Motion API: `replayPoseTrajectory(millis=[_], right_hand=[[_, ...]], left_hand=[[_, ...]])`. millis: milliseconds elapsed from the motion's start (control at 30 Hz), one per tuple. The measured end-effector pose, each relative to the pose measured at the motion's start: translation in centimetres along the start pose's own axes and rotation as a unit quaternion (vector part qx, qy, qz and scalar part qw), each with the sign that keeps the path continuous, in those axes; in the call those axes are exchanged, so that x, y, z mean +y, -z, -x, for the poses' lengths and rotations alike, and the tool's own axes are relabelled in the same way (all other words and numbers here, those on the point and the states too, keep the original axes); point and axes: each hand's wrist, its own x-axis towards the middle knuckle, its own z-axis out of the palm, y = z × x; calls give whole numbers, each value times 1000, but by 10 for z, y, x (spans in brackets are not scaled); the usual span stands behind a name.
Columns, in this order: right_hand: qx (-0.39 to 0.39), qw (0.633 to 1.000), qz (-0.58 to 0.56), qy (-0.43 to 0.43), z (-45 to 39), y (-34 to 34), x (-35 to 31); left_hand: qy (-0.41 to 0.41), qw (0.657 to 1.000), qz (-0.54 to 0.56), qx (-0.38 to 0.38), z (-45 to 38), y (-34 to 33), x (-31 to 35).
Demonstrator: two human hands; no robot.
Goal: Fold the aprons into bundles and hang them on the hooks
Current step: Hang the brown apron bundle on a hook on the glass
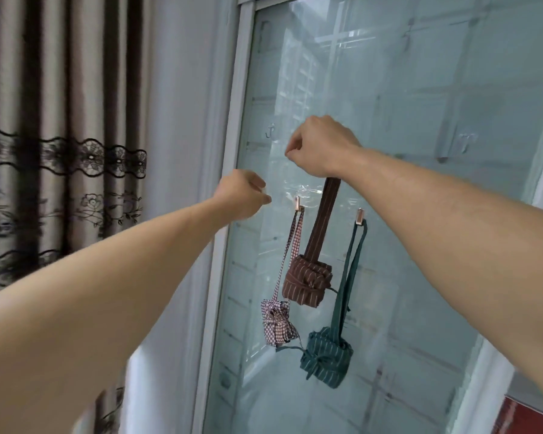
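- Right hand (322, 148), at frame centre, has its grip closed around the strap of the brown bundle (308, 285), which dangles below it.
- Left hand (243, 192), fingers curled, seems to pinch something clear; what it is I cannot tell.
- The checked bundle (278, 324) and green bundle (326, 357) hang from two hooks (298, 203) on the glass door (420, 151).
- A curtain (60, 136) fills the left of the frame.
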Motion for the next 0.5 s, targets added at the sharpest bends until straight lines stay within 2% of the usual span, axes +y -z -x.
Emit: replayPoseTrajectory(millis=[167,200,267,367,500], right_hand=[[-65,989,-100,84,20,-51,-88],[-88,977,-139,134,31,-65,-137],[-115,962,-178,172,47,-79,-195],[-160,916,-258,261,98,-80,-317],[-219,837,-348,360,191,-47,-468]], left_hand=[[100,990,-84,49,79,67,-60],[147,980,-111,73,117,101,-81],[204,964,-137,101,161,138,-106],[309,918,-183,167,268,226,-139],[429,837,-213,264,430,342,-138]])
